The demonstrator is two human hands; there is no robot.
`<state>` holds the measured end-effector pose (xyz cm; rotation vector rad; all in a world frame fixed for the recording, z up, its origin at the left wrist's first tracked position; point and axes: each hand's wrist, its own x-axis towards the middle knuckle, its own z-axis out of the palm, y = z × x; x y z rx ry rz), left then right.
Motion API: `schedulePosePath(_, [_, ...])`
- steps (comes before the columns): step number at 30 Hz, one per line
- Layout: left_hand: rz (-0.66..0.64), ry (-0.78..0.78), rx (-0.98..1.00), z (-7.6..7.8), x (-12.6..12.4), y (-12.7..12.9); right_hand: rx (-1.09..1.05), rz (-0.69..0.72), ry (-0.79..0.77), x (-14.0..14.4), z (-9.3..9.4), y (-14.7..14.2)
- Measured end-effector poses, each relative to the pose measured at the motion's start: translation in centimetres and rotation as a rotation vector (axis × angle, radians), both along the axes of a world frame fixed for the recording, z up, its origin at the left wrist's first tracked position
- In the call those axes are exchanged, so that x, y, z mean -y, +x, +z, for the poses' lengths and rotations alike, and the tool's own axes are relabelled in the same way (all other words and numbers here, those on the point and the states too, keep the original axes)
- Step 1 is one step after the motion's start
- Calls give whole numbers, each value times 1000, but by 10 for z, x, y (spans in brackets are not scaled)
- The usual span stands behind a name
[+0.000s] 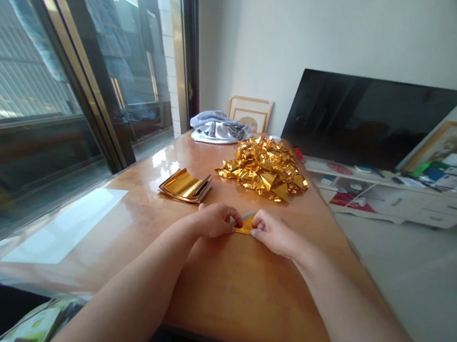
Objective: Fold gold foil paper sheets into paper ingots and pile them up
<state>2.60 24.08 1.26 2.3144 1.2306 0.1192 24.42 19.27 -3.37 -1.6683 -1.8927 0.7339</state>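
Observation:
A small piece of gold foil paper (245, 226) lies on the wooden table between my hands, partly folded, with a pale greyish edge showing. My left hand (217, 219) pinches its left side between thumb and fingers. On the right side, the bent fingers and thumb of my right hand (272, 231) grip the same sheet. Just beyond my left hand lies a stack of flat gold foil sheets (185, 185), its edges curling up. Farther off to the right sits a heap of folded gold foil pieces (268, 168).
Folded grey-white cloth (219, 127) lies at the table's (226, 302) far end, before leaning picture frames (250, 111). A pale sheet (65, 223) is on the left. Beyond the right edge are a television (369, 115) and a white cabinet (403, 201). Glass doors (80, 83) stand left.

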Motion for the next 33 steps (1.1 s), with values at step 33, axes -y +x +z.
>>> schedulePosePath(33, [54, 131, 82, -9, -1, 4, -121, -60, 194, -19, -2, 10])
